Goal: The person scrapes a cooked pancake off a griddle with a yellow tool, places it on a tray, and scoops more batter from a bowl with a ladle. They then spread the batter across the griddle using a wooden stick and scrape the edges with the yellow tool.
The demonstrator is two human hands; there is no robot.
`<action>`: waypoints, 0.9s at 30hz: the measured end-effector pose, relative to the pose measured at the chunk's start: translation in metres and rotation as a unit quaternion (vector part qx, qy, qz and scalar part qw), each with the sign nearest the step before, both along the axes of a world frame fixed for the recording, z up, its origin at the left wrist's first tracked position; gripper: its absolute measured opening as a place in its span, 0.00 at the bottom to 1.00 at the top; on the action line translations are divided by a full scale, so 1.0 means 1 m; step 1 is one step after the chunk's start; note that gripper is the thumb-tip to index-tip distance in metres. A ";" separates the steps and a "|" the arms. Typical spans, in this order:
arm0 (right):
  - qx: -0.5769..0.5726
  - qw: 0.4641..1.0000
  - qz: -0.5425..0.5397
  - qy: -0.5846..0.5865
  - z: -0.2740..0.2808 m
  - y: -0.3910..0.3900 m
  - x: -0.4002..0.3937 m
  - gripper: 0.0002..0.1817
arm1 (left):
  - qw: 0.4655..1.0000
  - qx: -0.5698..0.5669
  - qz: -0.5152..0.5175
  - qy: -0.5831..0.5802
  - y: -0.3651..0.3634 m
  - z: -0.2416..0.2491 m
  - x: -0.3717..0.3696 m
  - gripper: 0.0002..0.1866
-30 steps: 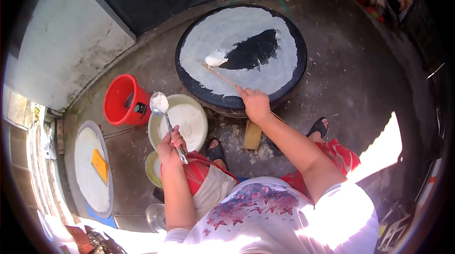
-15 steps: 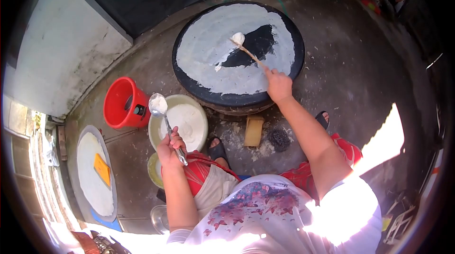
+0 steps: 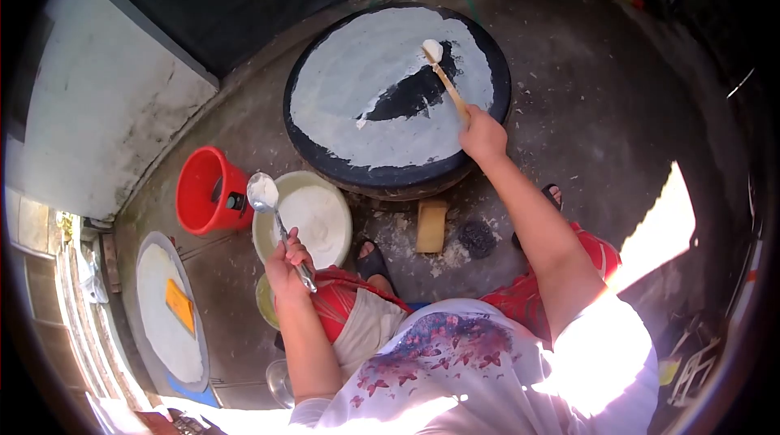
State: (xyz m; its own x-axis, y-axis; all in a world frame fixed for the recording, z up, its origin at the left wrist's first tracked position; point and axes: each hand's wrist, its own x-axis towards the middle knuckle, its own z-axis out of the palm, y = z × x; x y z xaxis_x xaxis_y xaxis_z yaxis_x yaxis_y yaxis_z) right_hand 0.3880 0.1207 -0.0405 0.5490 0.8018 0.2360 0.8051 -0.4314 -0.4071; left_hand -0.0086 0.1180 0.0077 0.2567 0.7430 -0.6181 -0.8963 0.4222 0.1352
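My right hand [image 3: 484,135] grips a wooden spreader [image 3: 447,84] over a large round black griddle [image 3: 325,155]. A lump of white batter [image 3: 433,50] sits at the spreader's far end. Pale batter [image 3: 349,61] coats most of the griddle, around a dark uncoated patch [image 3: 406,94] right of its middle. My left hand [image 3: 290,264] is closed on the handle of a metal ladle [image 3: 262,193], which holds some batter. Below the ladle and to its right is a wide pale tub [image 3: 346,224] of white batter.
A red bucket [image 3: 192,191] stands left of the tub. At the lower left lies a round board [image 3: 203,337] with a white sheet and a yellow scraper [image 3: 179,305]. A wooden block [image 3: 431,226] and a dark scouring pad [image 3: 477,238] lie before the griddle.
The spreader and its batter lump have moved up and right across the griddle, and the dark patch is smaller at its upper part. The ladle remains in my left hand. The view has shifted slightly.
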 end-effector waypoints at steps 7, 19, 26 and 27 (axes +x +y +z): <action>0.005 0.977 0.182 -0.107 -0.018 -0.035 -0.031 0.23 | 1.000 -0.001 -0.005 -0.001 -0.002 0.001 0.002 0.19; 0.000 0.992 -0.012 -0.125 -0.024 -0.004 0.029 0.19 | 1.000 -0.007 -0.013 0.024 0.001 0.005 0.008 0.17; -0.008 0.989 -0.026 0.146 -0.010 -0.021 0.032 0.20 | 0.999 -0.002 -0.007 0.037 0.002 0.002 0.007 0.17; 0.007 0.973 0.012 0.228 -0.014 -0.021 0.041 0.21 | 0.999 0.006 -0.002 0.044 0.002 0.001 0.007 0.17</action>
State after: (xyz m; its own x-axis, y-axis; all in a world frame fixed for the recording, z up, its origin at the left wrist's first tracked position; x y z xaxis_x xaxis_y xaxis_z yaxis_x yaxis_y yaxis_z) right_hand 0.4291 0.1000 -0.0541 0.5800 0.8144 -0.0170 0.5486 -0.4060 -0.7309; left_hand -0.0018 0.1204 0.0091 0.2049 0.7493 -0.6297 -0.8788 0.4241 0.2187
